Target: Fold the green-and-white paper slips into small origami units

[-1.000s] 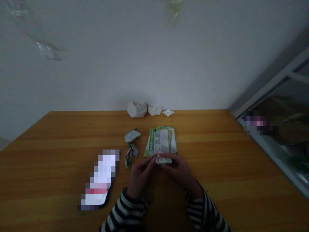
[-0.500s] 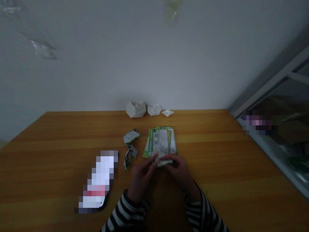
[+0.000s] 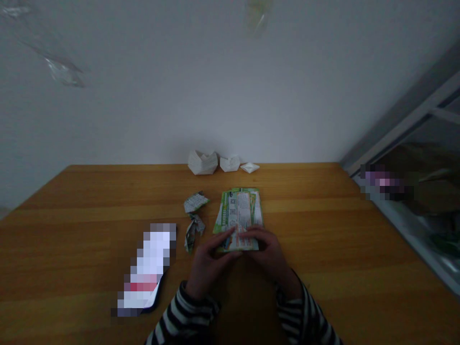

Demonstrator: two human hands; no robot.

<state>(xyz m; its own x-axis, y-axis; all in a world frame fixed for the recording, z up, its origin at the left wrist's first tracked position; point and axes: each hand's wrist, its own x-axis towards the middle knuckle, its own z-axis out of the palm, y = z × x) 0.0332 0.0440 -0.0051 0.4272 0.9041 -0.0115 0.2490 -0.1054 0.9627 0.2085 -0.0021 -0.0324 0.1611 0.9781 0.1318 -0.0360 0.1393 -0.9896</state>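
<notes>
A stack of green-and-white printed leaflets [image 3: 237, 207] lies on the table in front of me. At its near end, a printed sheet of paper [image 3: 240, 243] is between my hands, overlapping the stack. My left hand [image 3: 212, 262] pinches its left side, thumb along the near edge and fingers on top. Across from it, my right hand [image 3: 266, 248] grips the right side, its fingertips close to those of the left. Where the sheet ends and the leaflets below begin is hard to make out.
Left of the stack lie crumpled or folded printed paper pieces [image 3: 194, 230]. A phone with a blurred screen [image 3: 147, 268] rests further left. Along the wall stand a large white paper boat [image 3: 203, 163], a smaller one [image 3: 230, 164] and a flat folded white piece [image 3: 249, 167].
The paper between my hands lies flatter and shows more of its printed face. My left thumb has moved down to the near edge, and both hands have spread slightly apart.
</notes>
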